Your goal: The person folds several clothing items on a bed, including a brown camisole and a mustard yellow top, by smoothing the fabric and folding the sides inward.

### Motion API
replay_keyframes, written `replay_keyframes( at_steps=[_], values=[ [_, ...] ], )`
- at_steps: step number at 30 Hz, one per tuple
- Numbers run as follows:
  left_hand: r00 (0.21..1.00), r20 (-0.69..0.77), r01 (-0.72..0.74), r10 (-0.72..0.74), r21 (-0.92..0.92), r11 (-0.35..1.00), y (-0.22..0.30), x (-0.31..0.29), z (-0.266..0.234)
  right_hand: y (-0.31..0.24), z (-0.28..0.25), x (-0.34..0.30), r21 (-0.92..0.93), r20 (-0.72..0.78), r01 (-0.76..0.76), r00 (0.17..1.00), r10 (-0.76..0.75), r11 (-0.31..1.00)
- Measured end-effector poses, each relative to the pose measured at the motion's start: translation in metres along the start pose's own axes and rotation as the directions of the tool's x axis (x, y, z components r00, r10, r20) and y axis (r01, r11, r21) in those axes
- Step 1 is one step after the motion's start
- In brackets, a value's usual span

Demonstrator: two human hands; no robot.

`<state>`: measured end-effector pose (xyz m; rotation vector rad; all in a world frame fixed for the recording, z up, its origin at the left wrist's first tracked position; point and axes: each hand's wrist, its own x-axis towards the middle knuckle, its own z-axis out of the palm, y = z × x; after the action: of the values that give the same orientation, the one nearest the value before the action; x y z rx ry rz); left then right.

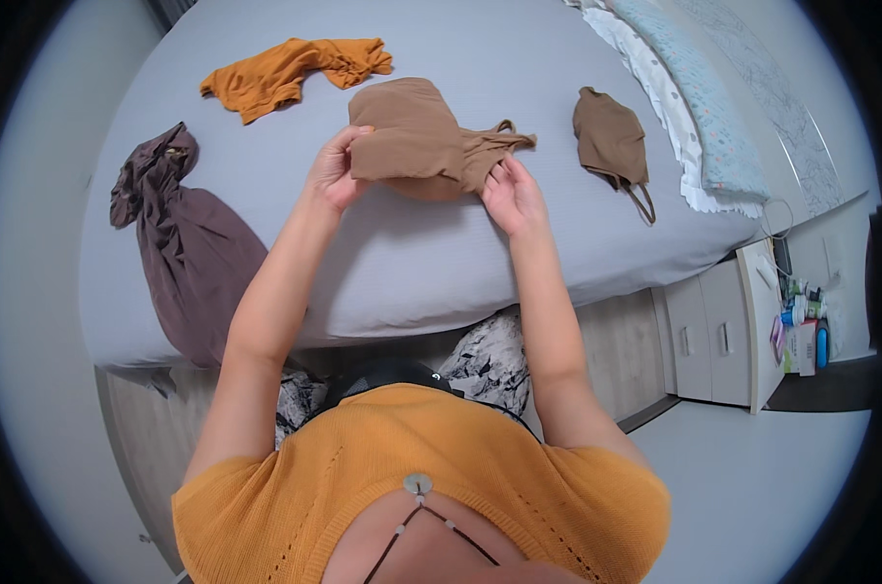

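Observation:
A tan strappy camisole [409, 136], partly folded, is held up over the near part of the bed. My left hand [339, 167] grips its left edge, with the thumb on top of the cloth. At the gathered strap end, my right hand [515, 198] has its fingers closed on the fabric. The thin straps stick out to the right, beyond my right fingertips. Part of the cloth's underside is hidden from view.
On the grey bed sheet [499, 49] lie a crumpled orange garment [275, 80] at the far left, a long dark purple garment [193, 248] hanging toward the near left edge, and a brown strappy top [611, 136] at right. White drawers [703, 341] stand beside the bed.

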<state>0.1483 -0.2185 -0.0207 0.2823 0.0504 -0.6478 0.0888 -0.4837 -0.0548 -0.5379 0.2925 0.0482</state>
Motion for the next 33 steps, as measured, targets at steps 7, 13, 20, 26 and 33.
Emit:
replay_keyframes(
  at_steps=[7, 13, 20, 26, 33],
  values=[
    [0.988, 0.116, -0.096, 0.105, -0.078, 0.992, 0.000, -0.048, 0.059, 0.023, 0.023, -0.007, -0.524, 0.125, 0.485, 0.857, -0.500, 0.700],
    [0.961, 0.257, -0.083, 0.099, -0.072, 0.994, -0.004, -0.048, 0.075, 0.062, 0.099, -0.019, 0.007, 0.478, -0.051, 0.877, 0.041, 0.999],
    [0.980, -0.034, -0.184, 0.197, 0.235, 0.954, -0.005, -0.042, 0.026, 0.059, 0.080, -0.011, 0.124, 0.338, -0.343, 0.897, 0.285, 0.931],
    [0.918, -0.227, -0.031, 0.326, 0.777, 0.629, -0.009, -0.039, -0.025, 0.025, 0.032, -0.007, -0.319, 0.088, -0.262, 0.949, 0.303, 0.911],
    [0.621, -0.191, 0.051, 0.760, 0.978, 0.204, -0.029, -0.029, -0.015, 0.027, 0.050, 0.001, -0.608, 0.049, -0.106, 0.984, 0.171, 0.787]
  ],
)
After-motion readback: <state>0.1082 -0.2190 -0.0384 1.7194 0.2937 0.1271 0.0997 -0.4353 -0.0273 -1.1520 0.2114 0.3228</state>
